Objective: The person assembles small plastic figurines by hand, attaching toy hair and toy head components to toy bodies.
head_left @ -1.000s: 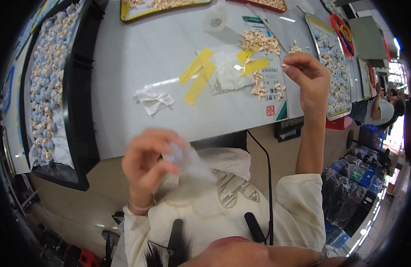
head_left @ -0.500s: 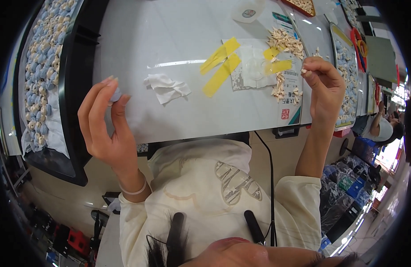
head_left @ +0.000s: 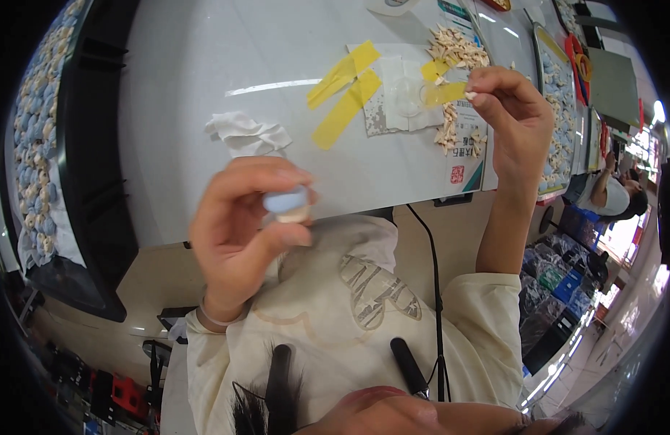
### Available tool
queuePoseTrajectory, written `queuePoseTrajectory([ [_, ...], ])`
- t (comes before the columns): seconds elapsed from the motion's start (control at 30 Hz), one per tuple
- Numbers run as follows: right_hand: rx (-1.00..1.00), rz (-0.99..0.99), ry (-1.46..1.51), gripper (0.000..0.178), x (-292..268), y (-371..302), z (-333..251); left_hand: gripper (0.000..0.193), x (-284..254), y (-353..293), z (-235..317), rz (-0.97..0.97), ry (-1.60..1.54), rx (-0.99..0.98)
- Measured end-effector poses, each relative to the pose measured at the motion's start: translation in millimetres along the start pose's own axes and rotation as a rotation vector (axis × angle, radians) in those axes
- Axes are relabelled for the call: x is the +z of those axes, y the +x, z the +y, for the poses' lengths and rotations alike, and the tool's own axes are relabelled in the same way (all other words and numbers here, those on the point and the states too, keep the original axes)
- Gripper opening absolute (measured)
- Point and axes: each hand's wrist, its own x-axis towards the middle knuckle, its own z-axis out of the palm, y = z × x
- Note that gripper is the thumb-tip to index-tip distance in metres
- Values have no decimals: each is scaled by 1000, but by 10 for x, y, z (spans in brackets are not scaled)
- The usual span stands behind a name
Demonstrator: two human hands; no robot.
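My left hand (head_left: 237,232) pinches a small rounded blue-and-cream piece (head_left: 287,204) between thumb and fingers, just above the table's near edge. Over on the right, my right hand (head_left: 522,123) is closed on a tiny cream piece (head_left: 470,95) held at its fingertips. Beside that hand lies a heap of small pointed cream pieces (head_left: 458,48). Left of the heap is a white sheet (head_left: 404,80) with a glossy, clear-looking patch on it. Yellow tape strips (head_left: 347,110) stick to the table and the sheet. A crumpled white tissue (head_left: 249,135) rests beyond my left hand.
A black-edged tray (head_left: 96,167) at the left holds many blue-and-cream pieces (head_left: 41,138). Another tray of such pieces (head_left: 558,109) stands at the right. A black cable (head_left: 435,275) hangs in front of me. Another person (head_left: 616,192) sits at the far right.
My left hand has moved right and nearer to me, away from the left tray, carrying the blue-and-cream piece. My right hand keeps its pinch near the heap. The view has shifted slightly.
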Motion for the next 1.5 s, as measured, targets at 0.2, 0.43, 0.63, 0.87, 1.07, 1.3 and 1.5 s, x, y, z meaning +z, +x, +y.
queuePoseTrajectory([
  [0.2,-143,-200,-488,7,36,174,-113,34,126,98,-223,-108,-182,-228],
  [0.43,-257,-321,-1100,10,269,289,-376,34,82,162,-274,-182,-186,-169],
  [0.63,-65,-201,-1062,9,515,312,-556,44,195,201,-194,10,-157,-328],
  [0.87,-240,-184,-504,12,263,-166,-424,34,173,167,-203,-127,-391,-300],
  [1.07,-205,-177,-67,20,508,-500,-284,35,311,96,-198,-186,-418,-266],
  [1.3,-123,-176,4,21,492,-636,-266,44,335,8,-263,-207,-217,-84],
  [1.5,-16,-140,80,21,539,-709,-265,47,383,-51,-263,-201,-81,22],
])
